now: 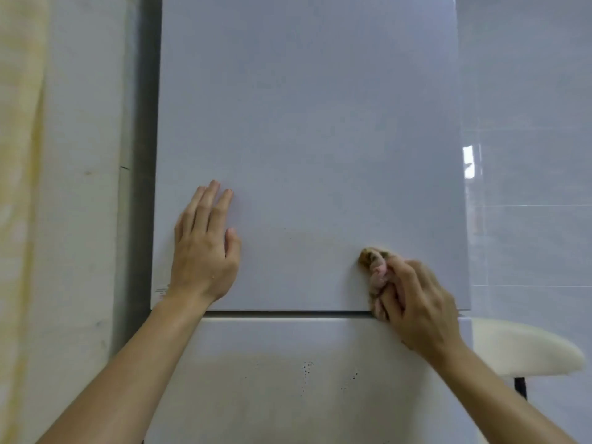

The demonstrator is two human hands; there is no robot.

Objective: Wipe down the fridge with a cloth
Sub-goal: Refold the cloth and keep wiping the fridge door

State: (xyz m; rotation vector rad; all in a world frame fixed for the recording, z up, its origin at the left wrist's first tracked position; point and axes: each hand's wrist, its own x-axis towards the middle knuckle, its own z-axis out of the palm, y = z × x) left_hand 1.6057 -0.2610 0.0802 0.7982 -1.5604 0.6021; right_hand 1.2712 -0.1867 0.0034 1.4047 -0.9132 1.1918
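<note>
Two hands are resting on the upper fridge door (307,123): while your left hand (205,251) is bracing flat, fingers (209,203) straight, your right hand (416,302) is squeezing the cloth (374,267) at the lower right, so you should be pressing evenly.

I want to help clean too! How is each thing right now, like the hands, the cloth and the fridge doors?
left hand: flat, fingers straight, resting on the upper door
right hand: fingers curled round the cloth, low on the upper door
cloth: bunched up, touching the upper door
upper door: shut
lower door: shut, dotted with dark specks
</note>
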